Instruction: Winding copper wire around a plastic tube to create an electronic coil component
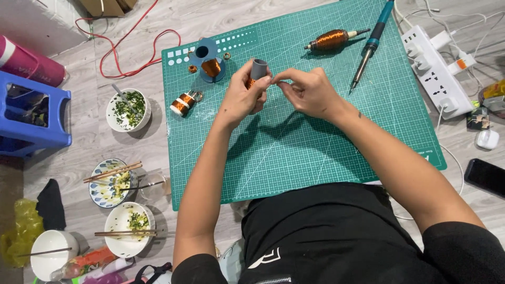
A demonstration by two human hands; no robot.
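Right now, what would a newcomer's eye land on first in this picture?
The green cutting mat fills the middle; above it the left hand holds a grey tube wound with copper wire while the right hand pinches near its top. A soldering iron lies top right, used bowls with chopsticks on the floor left.

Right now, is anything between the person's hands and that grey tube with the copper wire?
Nothing visible. The left hand already grips the grey tube, and the right hand pinches at its side. The other copper coils and the soldering iron lie apart on the green mat.
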